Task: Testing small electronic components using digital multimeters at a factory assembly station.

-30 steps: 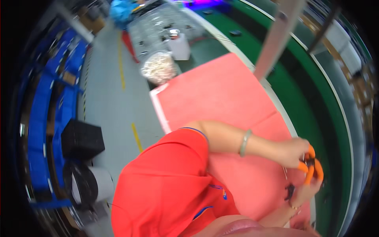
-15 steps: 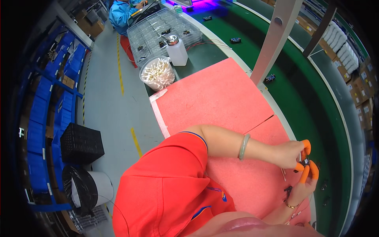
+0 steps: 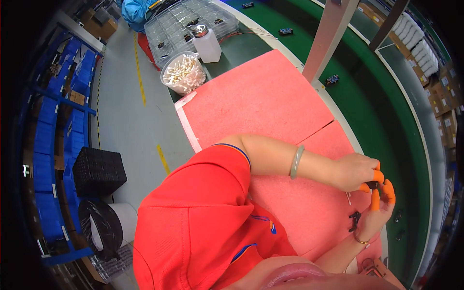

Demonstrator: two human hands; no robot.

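Observation:
My left hand [image 3: 355,171], with a pale green bangle [image 3: 297,162] on its wrist, is closed over the far right edge of the pink mat [image 3: 270,96]. Its orange-covered fingertips pinch a small black part [image 3: 373,184], mostly hidden by the fingers. From below, my right hand [image 3: 378,216] grips the same part, also wearing orange finger covers. Near the right wrist, another black part [image 3: 354,221] lies on the mat. A cotton swab [image 3: 349,198] rests just below my left hand.
A tub of cotton swabs [image 3: 183,72], a white pump bottle [image 3: 208,46] and a clear compartment box [image 3: 174,29] stand beyond the mat. Along the right runs a green conveyor [image 3: 357,106] carrying small circuit boards [image 3: 332,79]. A grey post [image 3: 328,38] rises at its edge.
The view has tilted, so the bench and hands sit higher in the picture. Both hands still hold the small black part, which is now more covered by the fingers.

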